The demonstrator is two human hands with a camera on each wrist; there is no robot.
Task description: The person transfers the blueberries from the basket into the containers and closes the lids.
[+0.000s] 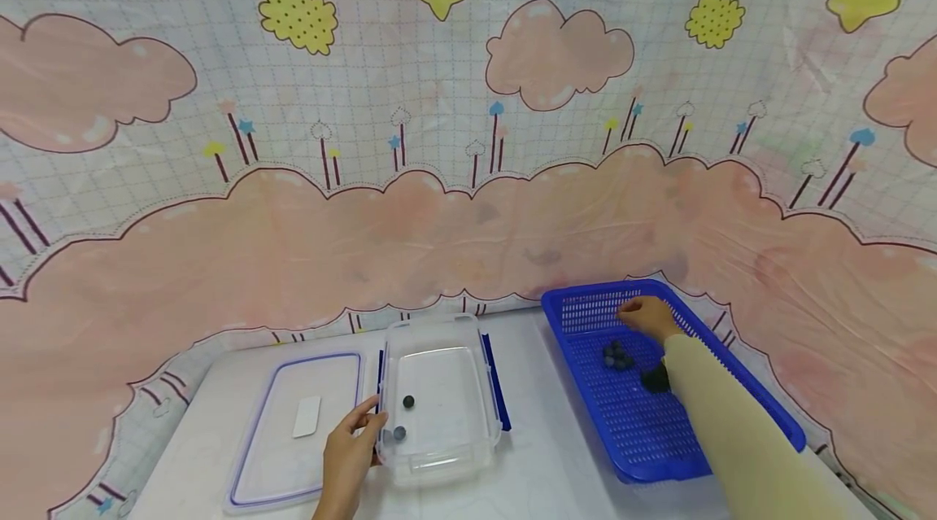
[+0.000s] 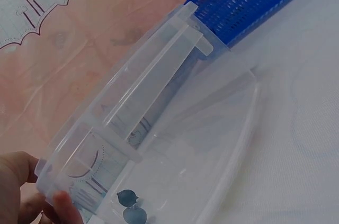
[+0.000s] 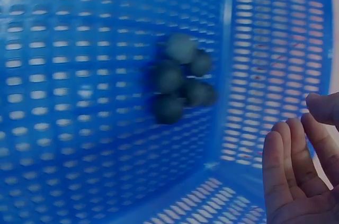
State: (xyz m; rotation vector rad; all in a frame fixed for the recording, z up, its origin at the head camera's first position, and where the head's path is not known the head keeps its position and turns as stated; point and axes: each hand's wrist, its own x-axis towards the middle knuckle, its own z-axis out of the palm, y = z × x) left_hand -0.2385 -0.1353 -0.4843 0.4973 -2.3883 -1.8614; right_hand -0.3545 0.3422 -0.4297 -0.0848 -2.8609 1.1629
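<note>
The left hand grips one clear box at 6 o'clock, long axis 12-to-6, two balls inside. At 4 o'clock, the empty, loose-fingered right hand hangs over one basket slanting 11-to-5, holding at least five clustered balls.

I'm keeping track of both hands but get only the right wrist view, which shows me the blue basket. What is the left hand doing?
Observer: The left hand holds the clear box at its left edge.
Operator: My picture doesn't show that box. Is anything in it?
Observer: Yes, a dark round piece and a greyer round piece, both near its left side.
Operator: And what lies to the left of the box?
Observer: A flat, clear lid with a blue rim, lying apart from the box.
</note>
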